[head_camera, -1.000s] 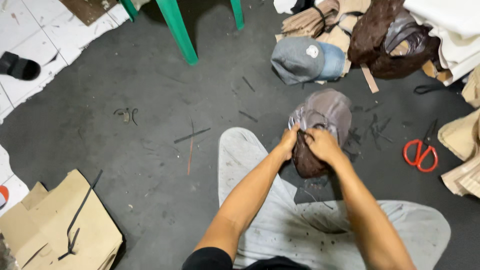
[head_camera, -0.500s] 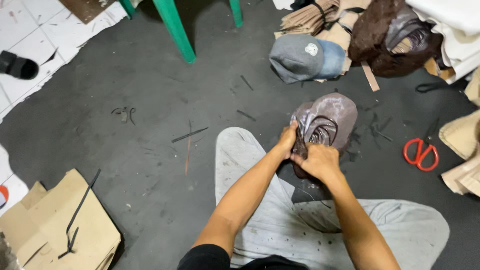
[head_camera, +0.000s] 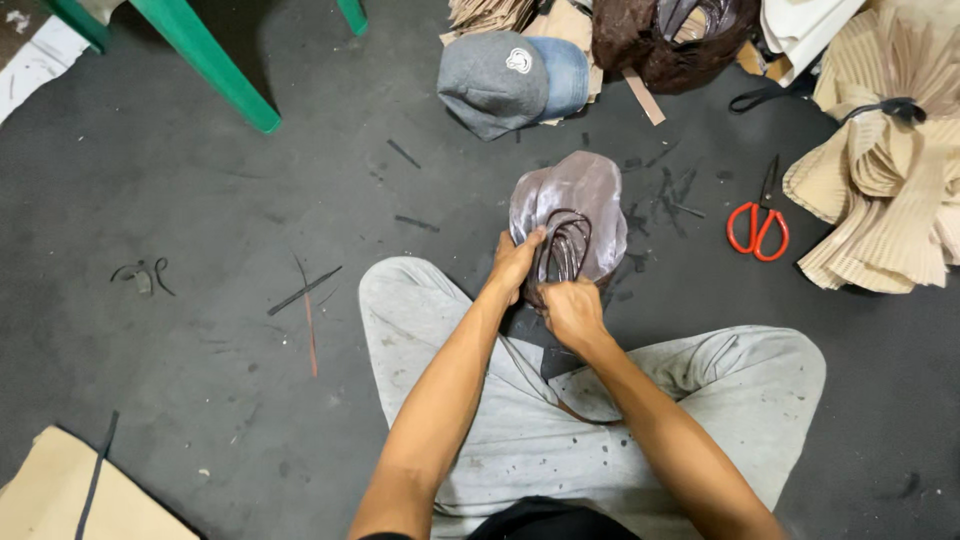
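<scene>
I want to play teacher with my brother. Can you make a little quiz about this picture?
1. True or false: the red scissors are in the right hand.
2. What do both hands hold? A) shiny grey cap B) cardboard C) green chair leg
3. Fill in: the left hand grips the cap's ____ edge, seen from above.

Key: 1. False, they lie on the floor. 2. A. 3. Left.

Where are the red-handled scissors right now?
In the head view, the red-handled scissors lie on the dark floor right of the held shiny cap piece, beside the beige pleated stack.
</scene>
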